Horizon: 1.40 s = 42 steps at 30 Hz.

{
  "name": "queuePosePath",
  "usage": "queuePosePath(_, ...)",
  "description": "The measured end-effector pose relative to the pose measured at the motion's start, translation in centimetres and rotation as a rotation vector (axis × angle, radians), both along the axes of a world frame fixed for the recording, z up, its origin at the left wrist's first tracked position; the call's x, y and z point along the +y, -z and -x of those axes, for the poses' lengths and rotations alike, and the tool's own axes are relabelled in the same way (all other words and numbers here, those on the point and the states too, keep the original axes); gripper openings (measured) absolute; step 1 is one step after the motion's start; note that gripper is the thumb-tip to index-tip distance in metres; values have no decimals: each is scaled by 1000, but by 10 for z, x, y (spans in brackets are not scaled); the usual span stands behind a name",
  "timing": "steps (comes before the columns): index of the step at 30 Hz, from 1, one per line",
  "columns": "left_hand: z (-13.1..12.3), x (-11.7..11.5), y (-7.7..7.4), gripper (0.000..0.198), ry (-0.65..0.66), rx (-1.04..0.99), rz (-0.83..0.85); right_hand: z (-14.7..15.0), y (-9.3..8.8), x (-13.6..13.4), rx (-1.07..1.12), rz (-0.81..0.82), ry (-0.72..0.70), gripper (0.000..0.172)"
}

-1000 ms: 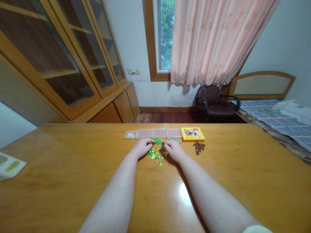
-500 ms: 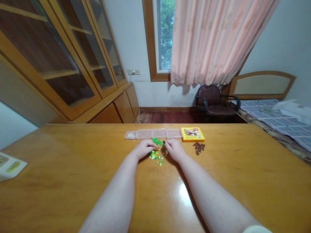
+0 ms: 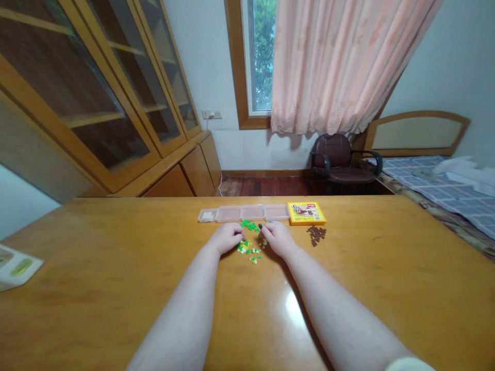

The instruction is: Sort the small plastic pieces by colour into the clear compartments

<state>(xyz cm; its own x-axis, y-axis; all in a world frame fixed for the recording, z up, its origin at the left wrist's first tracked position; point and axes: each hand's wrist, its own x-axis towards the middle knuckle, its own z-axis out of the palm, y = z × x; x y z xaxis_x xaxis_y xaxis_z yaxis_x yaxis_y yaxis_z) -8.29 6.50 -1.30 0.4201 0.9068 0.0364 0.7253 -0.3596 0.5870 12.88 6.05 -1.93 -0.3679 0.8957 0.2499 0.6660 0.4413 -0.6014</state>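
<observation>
On the wooden table, loose small building bricks in green, yellow and white lie between my two hands. My left hand rests at the left edge of this pile, its fingers curled in; whatever they may hold is hidden. Opposite it, my right hand has its fingertips pinched around a small black piece, too small to name surely. Green bricks lie just beyond, between the hands and the trays. A few pale bricks sit beside the right fingers.
Clear plastic trays stand in a row along the far side of the table. A yellow box adjoins them at the right, with a heap of brown bricks in front. A white holder stands at the left edge.
My left fingers have drawn back left from the middle of the pile and curled in. My right hand has barely moved and keeps the small black piece.
</observation>
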Motion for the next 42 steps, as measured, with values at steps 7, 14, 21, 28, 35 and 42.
queuePosePath(7, 7, 5, 5, 24, -130, -78, 19, 0, 1, 1, -18, -11, -61, 35)
queuePosePath(14, 9, 1, -2, 23, -316, 73, -115, -1, 2, 1, -9, -40, -22, 35)
queuePosePath(21, 8, 5, 4, 28, -299, 98, -61, -2, 1, 0, 36, -39, -24, 36)
queuePosePath(28, 9, 7, 9, 28, -307, 90, -53, -3, 2, -3, 190, 47, -259, 33)
queuePosePath(35, 7, 7, 7, 29, -312, 96, -38, -2, 2, -6, 201, 133, -366, 32)
queuePosePath(42, 6, 7, 5, 30, -321, 98, -37, -1, 0, -3, 26, 27, -176, 34)
